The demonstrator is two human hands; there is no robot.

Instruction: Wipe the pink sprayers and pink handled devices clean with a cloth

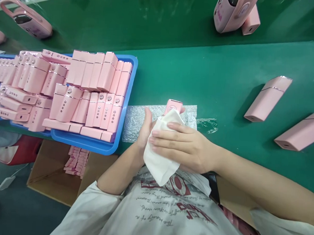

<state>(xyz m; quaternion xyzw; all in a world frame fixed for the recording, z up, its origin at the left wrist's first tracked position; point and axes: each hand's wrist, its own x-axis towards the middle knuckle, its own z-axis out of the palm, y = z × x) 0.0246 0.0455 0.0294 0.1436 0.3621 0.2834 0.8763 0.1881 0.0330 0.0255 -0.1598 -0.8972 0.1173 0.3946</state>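
Right of the blue tray (pixel 131 85), our left hand (pixel 145 131), thumb raised and fingers mostly hidden, cradles a pink rectangular device (pixel 174 104); our right hand (pixel 183 146), fingers nearly straight, holds a white cloth (pixel 160 164) over it. Bubble wrap (pixel 134 120) lies just beside the tray. 2 similar pink devices (pixel 269 98) lie well to the tray's right.
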